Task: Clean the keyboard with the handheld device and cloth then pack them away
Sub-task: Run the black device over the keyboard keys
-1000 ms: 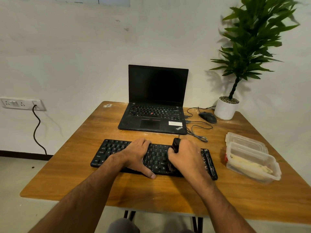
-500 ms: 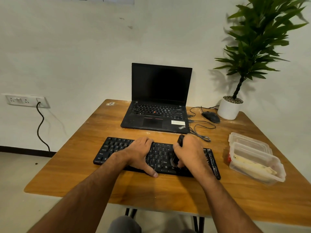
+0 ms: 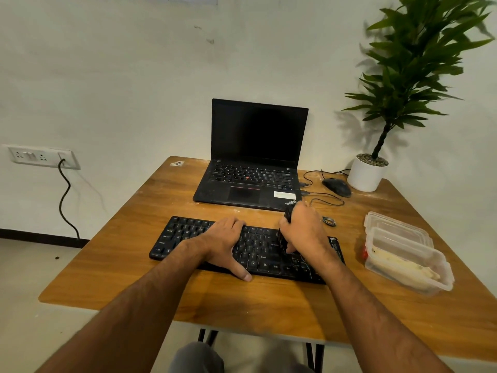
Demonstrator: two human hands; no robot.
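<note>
Table: brown wooden rectangular table, carrying everything at working height.
Keyboard: flat black plastic keyboard, lying square near the front edge, within easy reach.
Container: clear plastic lidded container, parked well to the right, pale cloth seemingly inside, likely kept for wiping and packing.
Left hand: left hand spread flat on the keys, thumb over the front edge, probably bracing against sliding; grip released.
Right hand: right hand, grip clenched around the device.
Device: small black handheld device, held upright, tip down on the right-hand keys.
</note>
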